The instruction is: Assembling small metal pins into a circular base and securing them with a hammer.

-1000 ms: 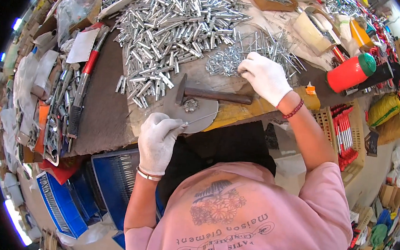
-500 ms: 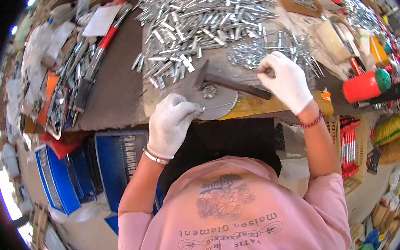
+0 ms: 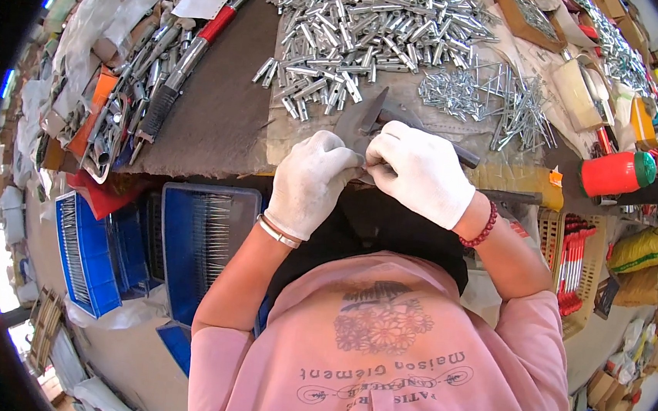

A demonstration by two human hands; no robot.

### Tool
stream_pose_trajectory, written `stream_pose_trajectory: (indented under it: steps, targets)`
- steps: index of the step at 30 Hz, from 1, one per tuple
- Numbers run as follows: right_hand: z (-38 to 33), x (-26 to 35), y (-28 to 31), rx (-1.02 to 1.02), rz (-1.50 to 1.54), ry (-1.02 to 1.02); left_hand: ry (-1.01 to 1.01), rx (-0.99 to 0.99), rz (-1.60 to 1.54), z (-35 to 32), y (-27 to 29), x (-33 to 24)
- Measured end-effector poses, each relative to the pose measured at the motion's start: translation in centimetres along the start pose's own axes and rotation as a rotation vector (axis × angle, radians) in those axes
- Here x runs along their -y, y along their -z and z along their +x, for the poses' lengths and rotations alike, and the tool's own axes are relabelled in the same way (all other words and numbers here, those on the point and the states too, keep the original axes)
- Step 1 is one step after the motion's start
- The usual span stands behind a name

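Both hands wear white gloves and meet at the bench's front edge. My left hand (image 3: 311,181) and my right hand (image 3: 424,174) pinch a small thin metal piece (image 3: 366,162) between their fingertips. Just behind them lies a hammer (image 3: 363,119), its dark handle running right under my right hand. A heap of short silver metal tubes (image 3: 373,31) covers the bench beyond. To its right is a pile of thin metal pins (image 3: 492,98).
Blue trays of thin pins (image 3: 202,242) stand below the bench on the left. A red-handled tool (image 3: 203,33) and scrap metal lie at the far left. A red cylinder with a green cap (image 3: 617,172) and a basket of red-handled items (image 3: 575,263) are on the right.
My right hand came back from the pin pile to the bench edge. My left hand rose to meet it, and the two now pinch a small piece together.
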State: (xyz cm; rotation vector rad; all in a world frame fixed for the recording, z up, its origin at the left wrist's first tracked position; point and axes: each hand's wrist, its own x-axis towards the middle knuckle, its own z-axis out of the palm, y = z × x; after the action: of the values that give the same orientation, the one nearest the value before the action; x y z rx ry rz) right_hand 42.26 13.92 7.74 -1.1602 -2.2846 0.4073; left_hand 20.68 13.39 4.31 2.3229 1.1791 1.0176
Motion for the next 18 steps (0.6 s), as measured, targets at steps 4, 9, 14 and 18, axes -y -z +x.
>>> stream_pose_trajectory:
  steps: [4, 9, 14, 18]
  targets:
    - [0.6, 0.1, 0.3, 0.126, -0.134, 0.031, 0.005, 0.007, 0.003, 0.1, -0.2, 0.2]
    - [-0.3, 0.0, 2.8, 0.092, -0.235, -0.005, 0.033, -0.017, -0.061, -0.1, -0.3, 0.5]
    - [-2.5, -3.8, 2.4, -0.012, -0.404, -0.162, 0.119, 0.065, -0.049, 0.4, -0.2, -0.1]
    - [-4.0, -1.5, 3.1, -0.137, -0.074, -0.308, 0.102, 0.014, -0.014, 0.4, -0.5, 0.1]
